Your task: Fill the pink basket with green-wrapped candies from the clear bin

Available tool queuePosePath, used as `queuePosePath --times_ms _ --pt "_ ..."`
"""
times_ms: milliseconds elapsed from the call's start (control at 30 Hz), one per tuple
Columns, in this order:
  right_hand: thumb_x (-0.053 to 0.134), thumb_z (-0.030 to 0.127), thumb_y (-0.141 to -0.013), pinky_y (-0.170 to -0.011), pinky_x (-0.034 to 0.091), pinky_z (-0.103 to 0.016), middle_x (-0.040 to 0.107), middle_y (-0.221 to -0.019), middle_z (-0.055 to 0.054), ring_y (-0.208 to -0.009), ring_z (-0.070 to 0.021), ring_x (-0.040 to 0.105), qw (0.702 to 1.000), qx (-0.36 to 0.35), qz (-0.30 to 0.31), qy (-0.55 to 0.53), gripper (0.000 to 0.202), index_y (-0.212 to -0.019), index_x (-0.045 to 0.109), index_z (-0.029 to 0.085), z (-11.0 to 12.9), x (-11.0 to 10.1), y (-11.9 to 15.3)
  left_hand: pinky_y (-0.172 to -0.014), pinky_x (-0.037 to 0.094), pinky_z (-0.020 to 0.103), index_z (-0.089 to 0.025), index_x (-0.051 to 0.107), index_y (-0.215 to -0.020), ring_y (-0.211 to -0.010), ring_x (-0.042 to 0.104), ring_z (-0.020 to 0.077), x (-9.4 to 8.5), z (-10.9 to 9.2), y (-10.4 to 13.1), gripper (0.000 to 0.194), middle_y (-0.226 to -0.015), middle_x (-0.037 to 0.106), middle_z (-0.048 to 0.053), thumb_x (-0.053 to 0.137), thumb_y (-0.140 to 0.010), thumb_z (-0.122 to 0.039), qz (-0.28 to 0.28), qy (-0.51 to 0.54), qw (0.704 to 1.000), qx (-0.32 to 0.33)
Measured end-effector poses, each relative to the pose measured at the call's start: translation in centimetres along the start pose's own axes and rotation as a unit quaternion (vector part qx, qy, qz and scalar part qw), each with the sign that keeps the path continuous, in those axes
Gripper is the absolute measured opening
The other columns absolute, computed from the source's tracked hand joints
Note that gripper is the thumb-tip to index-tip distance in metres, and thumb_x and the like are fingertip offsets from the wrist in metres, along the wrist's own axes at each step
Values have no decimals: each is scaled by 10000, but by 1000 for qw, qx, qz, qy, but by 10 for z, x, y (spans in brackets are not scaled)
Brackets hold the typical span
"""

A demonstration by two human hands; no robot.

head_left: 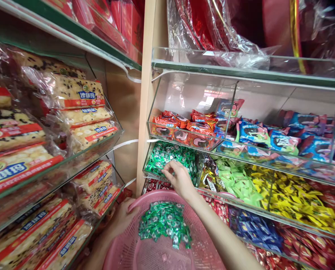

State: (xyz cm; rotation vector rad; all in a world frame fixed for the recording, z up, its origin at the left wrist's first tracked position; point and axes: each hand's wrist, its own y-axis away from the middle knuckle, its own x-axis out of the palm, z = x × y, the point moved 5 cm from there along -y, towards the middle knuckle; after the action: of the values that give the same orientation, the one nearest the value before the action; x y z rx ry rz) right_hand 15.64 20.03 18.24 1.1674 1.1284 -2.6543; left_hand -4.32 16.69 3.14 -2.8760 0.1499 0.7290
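My left hand (125, 215) is closed on the rim of a pink perforated plastic basket (122, 245), at its left side. Inside the basket lies a heap of small green-wrapped candies (165, 223). My right hand (180, 179) reaches over the basket to a clear shelf bin of matching green candies (163, 153). Its fingers are bent with the tips drawn together at the bin's front. Whatever they may pinch is too small or hidden to make out.
Left shelves hold wrapped puffed-rice bars (80, 92). To the right are red-wrapped snacks (201, 122), blue-pink packets (253, 131), light green candies (237, 180), yellow candies (296, 197) and dark blue ones (254, 227). A wooden post (146, 93) divides the shelves. Glass shelf edges (248, 71) jut forward.
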Motion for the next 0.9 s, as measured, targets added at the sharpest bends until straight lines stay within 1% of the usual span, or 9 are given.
queuePosePath --times_ms 100,200,300,433,567,733,833,900 --pt "449 257 -907 -716 387 -263 575 -784 -19 -769 -149 514 999 -47 9 7 142 -805 531 203 19 -7 21 -739 448 301 -135 681 -891 -802 606 213 1 1 0 262 -831 656 48 523 -791 -318 6 9 1000 -2" --pt "397 259 -932 -712 402 -267 569 -815 -31 -784 -151 512 996 -79 46 20 155 -869 526 202 23 1 46 -743 449 315 -134 680 -907 -812 606 223 1 4 -1 266 -844 657 54 524 -790 -315 5 11 1000 -5" --pt "370 238 -939 -698 407 -265 564 -822 -34 -788 -154 514 990 -86 95 52 166 -871 517 199 11 20 65 -741 447 319 -134 676 -913 -818 603 227 2 5 0 263 -841 649 55 516 -792 -304 8 8 1000 -2" --pt "359 231 -940 -656 399 -257 572 -800 -29 -752 -155 520 977 -66 164 116 210 -807 518 199 -20 51 78 -730 442 313 -142 666 -837 -799 595 222 0 4 0 229 -810 632 45 499 -792 -292 4 -6 1000 0" --pt "377 228 -932 -666 391 -254 594 -810 -31 -742 -154 533 970 -56 189 140 216 -781 528 195 -40 72 84 -722 437 311 -144 652 -795 -784 589 218 0 4 -1 210 -813 631 46 495 -785 -283 1 -13 1000 1" --pt "383 193 -918 -677 395 -263 612 -819 -32 -757 -165 544 969 -51 195 142 204 -786 538 198 -47 86 90 -740 435 319 -138 652 -799 -808 589 226 0 3 -2 211 -821 634 52 494 -784 -277 2 -11 1000 3" --pt "375 168 -910 -690 397 -270 617 -833 -36 -775 -171 548 966 -46 201 155 208 -804 551 199 -46 89 92 -732 438 319 -137 657 -800 -793 589 224 -1 1 -2 210 -807 633 47 502 -777 -278 -2 -3 1000 -3" --pt "407 142 -882 -696 398 -272 614 -845 -36 -797 -176 547 964 -38 206 166 175 -820 561 199 -46 89 93 -730 441 315 -139 665 -808 -788 590 221 -2 -1 -2 210 -796 634 42 514 -768 -278 -4 9 1000 -5"
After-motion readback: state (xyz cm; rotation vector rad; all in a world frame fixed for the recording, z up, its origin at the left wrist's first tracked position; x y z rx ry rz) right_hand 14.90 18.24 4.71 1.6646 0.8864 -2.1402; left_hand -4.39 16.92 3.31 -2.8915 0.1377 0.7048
